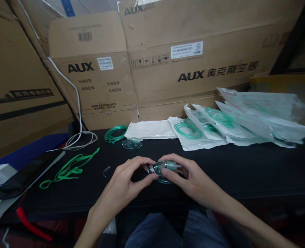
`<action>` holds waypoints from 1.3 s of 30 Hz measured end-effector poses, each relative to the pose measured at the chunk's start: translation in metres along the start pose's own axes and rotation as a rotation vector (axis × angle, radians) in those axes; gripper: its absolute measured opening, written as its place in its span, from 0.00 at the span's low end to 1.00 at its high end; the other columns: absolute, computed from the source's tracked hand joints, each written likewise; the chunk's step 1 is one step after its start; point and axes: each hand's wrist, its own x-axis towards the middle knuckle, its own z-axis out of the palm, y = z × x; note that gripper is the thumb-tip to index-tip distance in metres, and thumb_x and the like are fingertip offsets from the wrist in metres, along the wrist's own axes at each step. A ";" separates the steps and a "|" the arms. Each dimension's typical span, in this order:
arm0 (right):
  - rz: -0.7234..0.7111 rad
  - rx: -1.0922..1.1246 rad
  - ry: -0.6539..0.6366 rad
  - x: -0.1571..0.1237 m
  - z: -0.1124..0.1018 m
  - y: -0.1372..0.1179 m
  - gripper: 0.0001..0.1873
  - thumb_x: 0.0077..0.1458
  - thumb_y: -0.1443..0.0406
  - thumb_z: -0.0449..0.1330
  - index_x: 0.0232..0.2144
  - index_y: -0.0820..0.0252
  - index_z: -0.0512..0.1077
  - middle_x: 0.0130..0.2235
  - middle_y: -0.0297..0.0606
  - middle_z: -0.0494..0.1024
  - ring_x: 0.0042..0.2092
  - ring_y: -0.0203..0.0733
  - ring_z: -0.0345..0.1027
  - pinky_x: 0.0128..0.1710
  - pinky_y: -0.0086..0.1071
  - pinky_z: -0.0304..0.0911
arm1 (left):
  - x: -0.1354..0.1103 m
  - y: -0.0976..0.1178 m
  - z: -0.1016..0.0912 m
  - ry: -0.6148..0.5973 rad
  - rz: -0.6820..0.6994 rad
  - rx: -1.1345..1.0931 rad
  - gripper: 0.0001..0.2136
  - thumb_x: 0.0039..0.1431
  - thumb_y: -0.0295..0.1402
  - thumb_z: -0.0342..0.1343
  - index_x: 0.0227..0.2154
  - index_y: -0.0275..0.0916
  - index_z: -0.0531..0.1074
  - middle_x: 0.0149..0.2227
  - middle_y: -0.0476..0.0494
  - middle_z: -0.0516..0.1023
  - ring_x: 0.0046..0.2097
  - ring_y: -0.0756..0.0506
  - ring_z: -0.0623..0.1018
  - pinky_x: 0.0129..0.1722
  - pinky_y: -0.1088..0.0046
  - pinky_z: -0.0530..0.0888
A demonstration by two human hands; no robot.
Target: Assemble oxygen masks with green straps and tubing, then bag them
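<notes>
Both hands hold one clear plastic mask piece [160,169] with a pale green tint, just above the black table [245,165]. My left hand [128,181] pinches its left end with thumb and fingers curled. My right hand [184,174] grips its right end, where a short white connector sticks out. Most of the piece is hidden by my fingers.
Green elastic straps [69,168] lie at the left, with a coil of green tubing [114,133] and a clear mask [131,143] behind. White pouches of tubing [219,127] are stacked at the back right. Cardboard boxes [168,55] wall the rear; a white cable [78,137] hangs left.
</notes>
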 end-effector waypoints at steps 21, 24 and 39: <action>-0.030 0.016 -0.027 -0.001 -0.001 0.000 0.12 0.63 0.58 0.60 0.47 0.54 0.74 0.47 0.36 0.78 0.49 0.44 0.72 0.48 0.34 0.66 | 0.004 0.006 -0.004 -0.014 -0.067 -0.031 0.06 0.69 0.36 0.54 0.45 0.47 0.74 0.43 0.56 0.82 0.45 0.51 0.81 0.47 0.78 0.72; -0.038 0.020 -0.013 -0.001 -0.001 0.001 0.11 0.64 0.59 0.60 0.46 0.54 0.74 0.45 0.35 0.78 0.50 0.44 0.72 0.49 0.34 0.66 | 0.002 0.005 -0.003 -0.016 -0.062 -0.023 0.07 0.67 0.37 0.57 0.46 0.48 0.75 0.43 0.56 0.83 0.44 0.49 0.81 0.46 0.76 0.73; -0.056 0.042 -0.037 0.000 -0.002 -0.001 0.10 0.64 0.62 0.60 0.48 0.54 0.72 0.47 0.34 0.77 0.50 0.41 0.71 0.49 0.31 0.66 | 0.003 -0.001 -0.002 0.098 0.080 -0.049 0.11 0.61 0.34 0.64 0.47 0.45 0.78 0.45 0.48 0.81 0.45 0.47 0.80 0.47 0.74 0.75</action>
